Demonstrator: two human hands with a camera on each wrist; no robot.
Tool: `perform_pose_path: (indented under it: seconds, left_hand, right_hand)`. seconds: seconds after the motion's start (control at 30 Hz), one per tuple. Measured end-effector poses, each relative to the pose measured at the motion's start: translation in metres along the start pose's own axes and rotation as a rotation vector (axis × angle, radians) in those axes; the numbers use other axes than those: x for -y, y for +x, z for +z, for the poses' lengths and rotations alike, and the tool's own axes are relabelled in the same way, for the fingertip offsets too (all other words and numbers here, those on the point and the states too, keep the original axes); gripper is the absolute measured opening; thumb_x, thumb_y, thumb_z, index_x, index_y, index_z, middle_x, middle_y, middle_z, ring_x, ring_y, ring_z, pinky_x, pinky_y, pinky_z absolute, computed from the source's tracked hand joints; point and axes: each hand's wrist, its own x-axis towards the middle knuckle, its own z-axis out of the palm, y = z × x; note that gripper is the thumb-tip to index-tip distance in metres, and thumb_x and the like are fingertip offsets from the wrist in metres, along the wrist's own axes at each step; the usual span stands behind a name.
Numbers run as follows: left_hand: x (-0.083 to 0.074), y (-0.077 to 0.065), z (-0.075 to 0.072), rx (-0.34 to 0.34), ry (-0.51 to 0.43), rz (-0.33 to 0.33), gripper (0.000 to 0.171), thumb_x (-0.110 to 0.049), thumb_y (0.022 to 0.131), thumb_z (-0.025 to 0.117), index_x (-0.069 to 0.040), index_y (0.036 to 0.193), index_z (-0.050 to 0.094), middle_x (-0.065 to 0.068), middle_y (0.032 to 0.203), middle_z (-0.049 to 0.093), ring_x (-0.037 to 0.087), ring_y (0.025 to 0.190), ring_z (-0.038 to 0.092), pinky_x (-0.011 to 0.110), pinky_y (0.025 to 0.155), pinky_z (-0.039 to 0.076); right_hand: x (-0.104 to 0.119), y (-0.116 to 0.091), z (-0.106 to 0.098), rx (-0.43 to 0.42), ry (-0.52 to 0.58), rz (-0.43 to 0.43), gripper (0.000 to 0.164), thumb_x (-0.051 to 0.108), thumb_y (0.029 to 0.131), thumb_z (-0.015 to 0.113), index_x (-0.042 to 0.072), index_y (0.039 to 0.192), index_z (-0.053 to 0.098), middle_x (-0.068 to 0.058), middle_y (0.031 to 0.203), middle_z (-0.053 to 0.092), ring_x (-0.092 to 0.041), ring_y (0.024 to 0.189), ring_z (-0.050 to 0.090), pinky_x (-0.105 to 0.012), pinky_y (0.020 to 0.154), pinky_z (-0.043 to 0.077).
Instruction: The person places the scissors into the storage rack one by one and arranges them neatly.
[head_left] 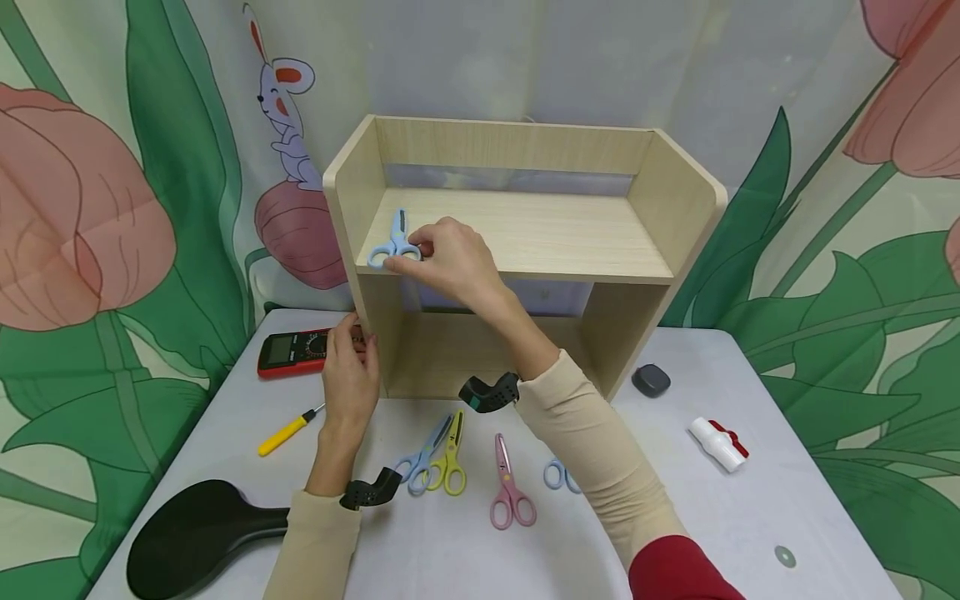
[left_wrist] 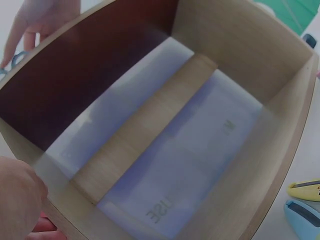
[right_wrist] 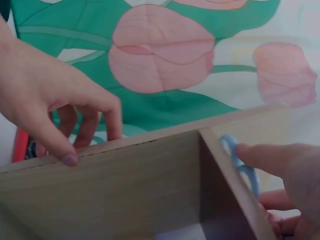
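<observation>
Blue scissors (head_left: 398,237) pinched in the right hand (head_left: 455,257) at the left end of the upper shelf (head_left: 525,233), side panel (head_left: 362,185) gripped in the left hand (head_left: 351,379): apparently a setting-down step, next calling for gentle release.

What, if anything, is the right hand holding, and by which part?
The right hand holds the light-blue scissors, gripped at the ring handles, blades pointing away from the person.

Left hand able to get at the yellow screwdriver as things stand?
Probably yes: the left hand is nearby, touching the side of the shelf unit, and nothing visible stands between it and the yellow screwdriver.
</observation>
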Motion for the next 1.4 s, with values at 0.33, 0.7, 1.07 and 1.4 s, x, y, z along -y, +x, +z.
perform_pose_path:
  seconds: [0.33, 0.7, 1.07, 1.4]
  left_hand:
    - [0.003, 0.000, 0.000, 0.001, -0.007, 0.011, 0.044, -0.009, 0.100, 0.059, -0.004, 0.140, 0.044, 0.023, 0.116, 0.055, 0.032, 0.093, 0.066, 0.044, 0.078, 0.061]
    - [0.000, 0.002, 0.000, 0.015, -0.001, 0.010, 0.044, -0.011, 0.100, 0.059, -0.002, 0.141, 0.043, 0.024, 0.118, 0.054, 0.032, 0.094, 0.065, 0.045, 0.078, 0.061]
    - [0.001, 0.002, -0.002, -0.006, -0.003, 0.018, 0.044, -0.009, 0.100, 0.060, 0.000, 0.139, 0.045, 0.025, 0.116, 0.055, 0.034, 0.093, 0.066, 0.045, 0.076, 0.061]
    - [0.002, 0.002, -0.003, 0.021, -0.003, -0.010, 0.042, -0.011, 0.100, 0.060, 0.000, 0.137, 0.046, 0.024, 0.117, 0.055, 0.033, 0.093, 0.065, 0.046, 0.078, 0.061]
  right_hand:
    - [0.010, 0.005, 0.014, -0.045, -0.140, 0.008, 0.052, 0.054, 0.089, 0.070, 0.012, 0.120, 0.073, -0.003, 0.098, 0.064, -0.016, 0.091, 0.058, -0.031, 0.074, 0.046]
    - [0.005, -0.030, 0.015, -0.287, 0.000, -0.198, 0.050, 0.038, 0.088, 0.076, 0.000, 0.121, 0.069, -0.011, 0.099, 0.060, -0.021, 0.090, 0.055, -0.032, 0.079, 0.049]
    - [-0.015, -0.087, 0.041, -0.276, 0.019, -0.252, 0.062, 0.039, 0.081, 0.082, 0.001, 0.127, 0.064, -0.011, 0.108, 0.061, -0.023, 0.098, 0.057, -0.035, 0.083, 0.052]
    - [-0.030, -0.135, 0.081, -0.091, 0.055, -0.154, 0.071, 0.045, 0.079, 0.082, 0.006, 0.135, 0.059, -0.008, 0.120, 0.061, -0.022, 0.112, 0.056, -0.037, 0.093, 0.053]
